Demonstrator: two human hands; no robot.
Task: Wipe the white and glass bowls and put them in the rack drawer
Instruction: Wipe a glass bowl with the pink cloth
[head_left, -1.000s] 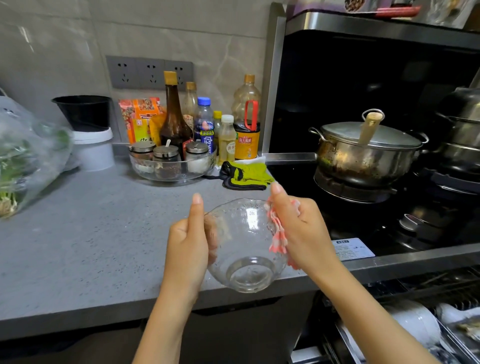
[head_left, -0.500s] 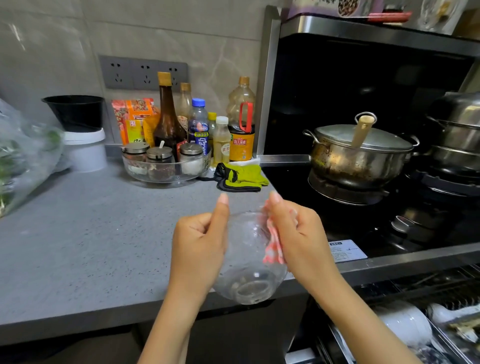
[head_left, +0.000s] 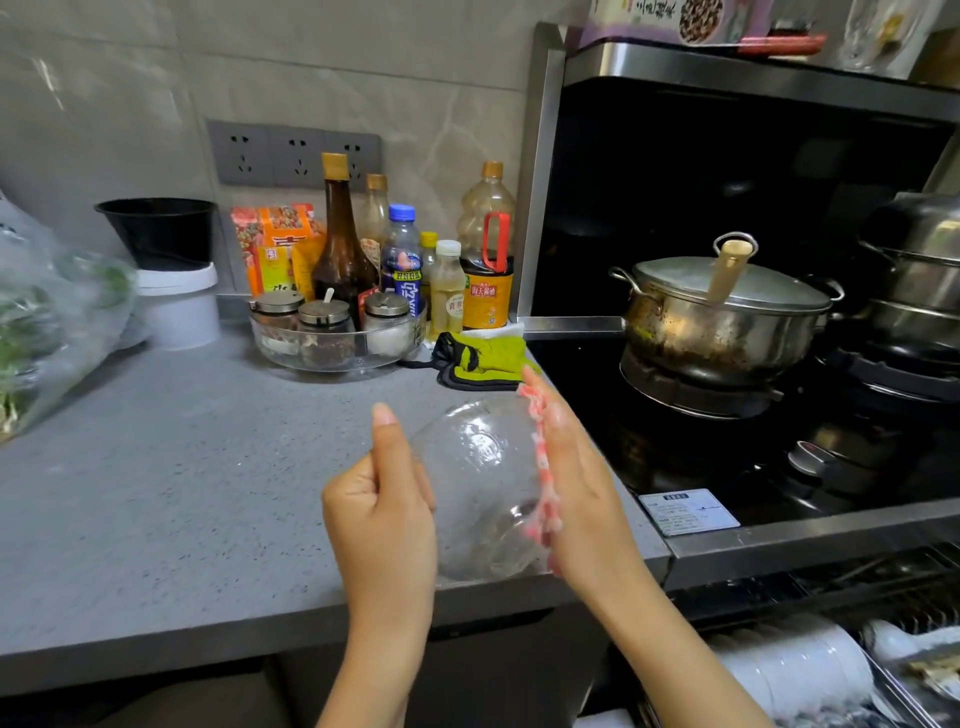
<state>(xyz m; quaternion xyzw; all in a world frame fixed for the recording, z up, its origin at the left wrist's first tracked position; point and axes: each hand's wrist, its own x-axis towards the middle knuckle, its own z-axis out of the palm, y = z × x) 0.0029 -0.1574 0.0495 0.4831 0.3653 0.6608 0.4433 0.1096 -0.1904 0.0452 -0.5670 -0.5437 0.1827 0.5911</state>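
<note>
A clear glass bowl (head_left: 480, 483) hangs tilted on its side above the counter's front edge, between both hands. My left hand (head_left: 382, 512) grips its left rim, thumb up along the glass. My right hand (head_left: 582, 493) presses a pink-and-white cloth (head_left: 543, 467) flat against the bowl's right side. At the lower right the rack drawer (head_left: 883, 597) stands pulled out, with white bowls (head_left: 795, 670) lying in it.
The grey counter (head_left: 182, 478) carries a glass tray of spice jars (head_left: 332, 338), several bottles (head_left: 343, 244), a green-and-black cloth (head_left: 483, 358), a bagged bunch of greens (head_left: 47, 317) and a white tub (head_left: 176, 306). Steel pots (head_left: 722, 312) sit on the black stove at right.
The glass bowl has been turned in my hands from mouth-up toward lying on its side, and the cloth has slid along its right side. My left thumb has shifted along the rim.
</note>
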